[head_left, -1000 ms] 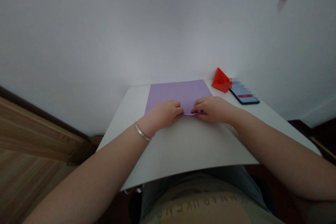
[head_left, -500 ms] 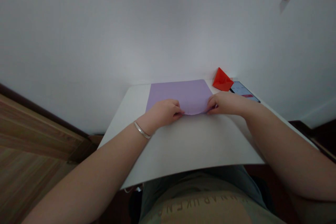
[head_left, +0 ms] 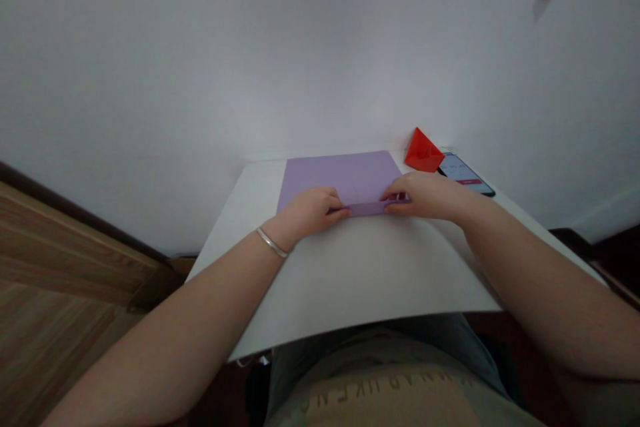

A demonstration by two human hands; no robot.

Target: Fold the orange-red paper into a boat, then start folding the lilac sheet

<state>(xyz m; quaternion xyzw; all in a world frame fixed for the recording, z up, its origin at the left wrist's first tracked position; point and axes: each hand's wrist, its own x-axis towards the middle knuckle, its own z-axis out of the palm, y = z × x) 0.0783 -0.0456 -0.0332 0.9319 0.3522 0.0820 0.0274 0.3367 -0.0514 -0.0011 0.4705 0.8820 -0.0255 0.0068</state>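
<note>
A lilac sheet of paper [head_left: 340, 173] lies on the white table [head_left: 350, 273], its far edge near the wall. My left hand [head_left: 307, 212], with a silver bracelet on the wrist, pinches the near edge of the sheet at its left. My right hand [head_left: 425, 195] pinches the same edge at its right. Between the two hands the near edge is lifted and turned over into a narrow folded strip [head_left: 367, 208].
A red folded paper shape [head_left: 423, 151] stands at the table's far right corner, with a phone [head_left: 466, 175] lying screen-up just beside it. A white wall rises right behind the table. Wooden flooring [head_left: 60, 260] lies to the left.
My right hand slid right along the near edge of the sheet. The edge has since been lifted and turned over into a narrow strip between both hands.
</note>
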